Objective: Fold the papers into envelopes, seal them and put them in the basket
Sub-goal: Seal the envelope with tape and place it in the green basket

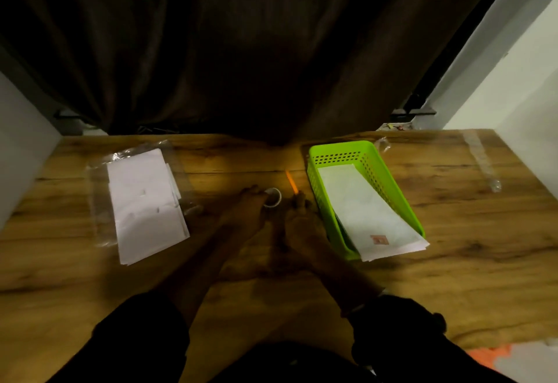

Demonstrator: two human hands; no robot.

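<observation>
A stack of white papers (pixel 145 201) lies on a clear plastic sleeve at the left of the wooden table. A lime green basket (pixel 341 153) stands at the right with white folded envelopes (pixel 368 216) in it, sticking out over its near end. Between them sits a small roll of tape (pixel 274 198). My left hand (pixel 249 207) is shut on the tape roll from the left. My right hand (pixel 297 216) rests on the table just right of the roll, its fingers curled; what it holds, if anything, is too dark to tell.
An orange pencil (pixel 291 182) lies just beyond my hands, beside the basket. A dark curtain hangs behind the table's far edge. Clear plastic wrap (pixel 483 162) lies at the far right. White walls flank both sides.
</observation>
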